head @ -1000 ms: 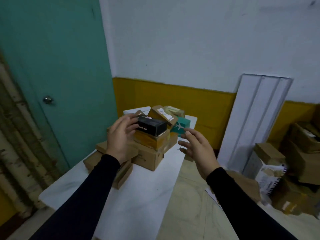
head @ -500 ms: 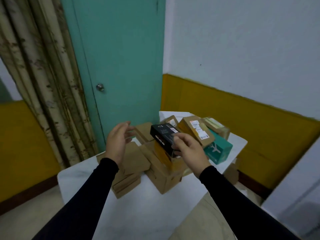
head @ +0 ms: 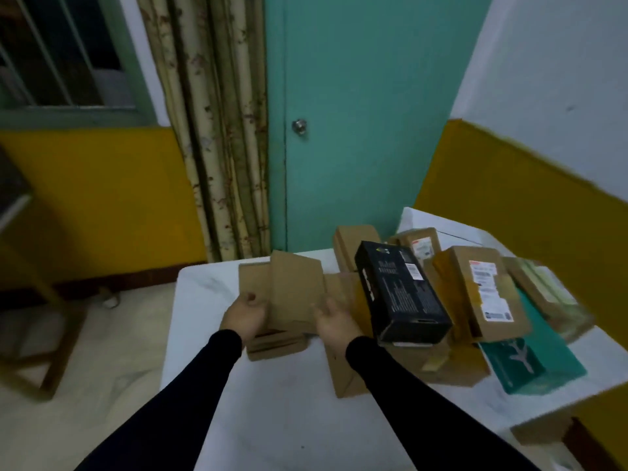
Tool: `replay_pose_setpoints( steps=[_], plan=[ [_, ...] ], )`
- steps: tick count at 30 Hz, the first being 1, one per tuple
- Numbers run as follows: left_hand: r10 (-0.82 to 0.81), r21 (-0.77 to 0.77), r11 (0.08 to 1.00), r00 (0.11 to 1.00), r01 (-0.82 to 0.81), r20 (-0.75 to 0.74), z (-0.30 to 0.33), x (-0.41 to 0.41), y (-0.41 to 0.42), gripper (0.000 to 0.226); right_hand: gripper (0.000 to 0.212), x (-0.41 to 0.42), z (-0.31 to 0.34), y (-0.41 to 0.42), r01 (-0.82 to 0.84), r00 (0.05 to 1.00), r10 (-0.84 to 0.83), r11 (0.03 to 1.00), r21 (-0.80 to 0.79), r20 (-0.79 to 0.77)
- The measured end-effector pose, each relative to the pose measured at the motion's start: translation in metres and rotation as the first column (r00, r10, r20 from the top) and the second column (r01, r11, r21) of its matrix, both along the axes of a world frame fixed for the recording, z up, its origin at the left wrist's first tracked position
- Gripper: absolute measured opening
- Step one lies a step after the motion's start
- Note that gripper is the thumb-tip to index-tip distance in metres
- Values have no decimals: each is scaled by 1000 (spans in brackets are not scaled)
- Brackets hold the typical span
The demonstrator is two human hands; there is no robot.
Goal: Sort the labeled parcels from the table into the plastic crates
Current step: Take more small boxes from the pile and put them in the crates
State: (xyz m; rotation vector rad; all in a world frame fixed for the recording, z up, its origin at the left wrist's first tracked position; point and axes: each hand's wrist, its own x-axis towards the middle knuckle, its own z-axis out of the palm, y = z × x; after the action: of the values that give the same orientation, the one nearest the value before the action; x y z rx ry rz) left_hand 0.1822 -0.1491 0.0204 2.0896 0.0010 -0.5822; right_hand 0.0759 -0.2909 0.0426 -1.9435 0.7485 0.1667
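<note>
white table point(head: 272, 419), stacked cardboard parcels point(head: 295, 294)

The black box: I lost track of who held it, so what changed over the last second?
The right hand let go of the black box, which lies on the pile. Both hands moved left to a flat brown parcel; the left hand grips its other edge. The labelled parcel stayed put.

White labels on black box point(head: 402, 290) and brown parcel point(head: 486, 294), print too blurred to read
</note>
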Motion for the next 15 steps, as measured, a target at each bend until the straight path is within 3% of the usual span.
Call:
replay_pose_setpoints(
  steps=[4, 10, 15],
  plan=[
    [37, 54, 998, 999, -36, -16, -17, -6, -15, 51, 56, 9, -28, -14, -27, 997, 31, 997, 67, -66],
    [82, -59, 995, 996, -84, -36, -22, -21, -38, 55, 57, 5, -37, -29, -10, 998, 21, 986, 169, -64],
    [166, -234, 957, 985, -173, -51, 28, -21, -27, 36, 55, 2, -19, -32, -217, 961, 244, 957, -192, 132]
  ],
)
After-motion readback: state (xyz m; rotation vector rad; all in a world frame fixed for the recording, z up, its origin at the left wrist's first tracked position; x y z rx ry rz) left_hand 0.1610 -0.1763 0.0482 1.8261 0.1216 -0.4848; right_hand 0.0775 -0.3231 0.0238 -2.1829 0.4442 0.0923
